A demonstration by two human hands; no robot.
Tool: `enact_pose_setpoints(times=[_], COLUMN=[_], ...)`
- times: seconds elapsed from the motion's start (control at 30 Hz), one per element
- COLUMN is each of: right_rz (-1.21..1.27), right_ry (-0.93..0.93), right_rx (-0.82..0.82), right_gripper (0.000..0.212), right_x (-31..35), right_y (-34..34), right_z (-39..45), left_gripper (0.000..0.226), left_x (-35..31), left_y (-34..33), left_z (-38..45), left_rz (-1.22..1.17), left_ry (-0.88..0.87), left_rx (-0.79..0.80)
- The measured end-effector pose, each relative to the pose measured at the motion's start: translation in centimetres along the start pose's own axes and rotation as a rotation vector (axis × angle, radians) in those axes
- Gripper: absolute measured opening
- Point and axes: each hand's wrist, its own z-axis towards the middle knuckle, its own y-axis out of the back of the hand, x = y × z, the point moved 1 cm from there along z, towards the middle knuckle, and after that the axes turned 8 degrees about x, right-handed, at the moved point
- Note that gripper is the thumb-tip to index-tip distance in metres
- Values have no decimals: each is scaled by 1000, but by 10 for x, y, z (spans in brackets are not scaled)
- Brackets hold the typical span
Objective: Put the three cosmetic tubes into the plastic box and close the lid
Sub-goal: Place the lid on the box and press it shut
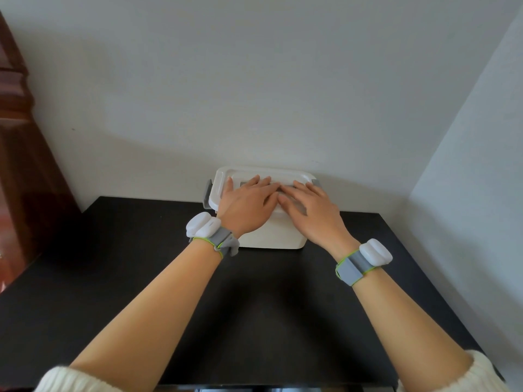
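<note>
A white plastic box (271,236) stands at the back of the black table, against the wall. Its white lid (226,176) lies flat on top, with a grey handle partly covered by my fingers. Grey latches stick out at the left side (207,193) and the right side (316,183). My left hand (249,200) and my right hand (308,207) both rest flat on the lid, palms down, fingers spread, fingertips almost touching in the middle. No cosmetic tube is visible anywhere; the box's inside is hidden.
The black table (141,264) stretches toward me, bare in front of the box. White walls stand behind and to the right. Dark red wooden furniture (25,179) rises at the left. Each wrist bears a grey strap with a white device.
</note>
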Motion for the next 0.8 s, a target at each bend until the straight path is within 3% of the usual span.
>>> enact_pose_setpoints(times=[0.1, 0.23, 0.3, 0.43, 0.5, 0.63, 0.8], right_rz=[-22, -12, 0, 13, 14, 17, 28], right_ry=[5, 13, 11, 17, 22, 30, 31], right_rx=[-9, -4, -8, -15, -18, -22, -23], right_gripper=[51, 49, 48, 47, 46, 46, 46], right_x=[1, -1, -1, -3, -4, -3, -2], right_y=[0, 0, 0, -2, -2, -1, 0], right_z=[-1, -1, 0, 1, 1, -1, -3], left_gripper=[49, 51, 59, 90, 94, 78, 36], left_x=[2, 16, 28, 52, 61, 67, 66], left_y=[7, 15, 14, 2, -7, -16, -19], left_z=[-2, -16, -25, -38, -41, -41, -35], left_rz=[-88, -185, -366, -885, -1169, -1445, -1433], left_ry=[29, 157, 245, 449, 522, 575, 521], left_rx=[-58, -410, -492, -420, -345, -189, -265])
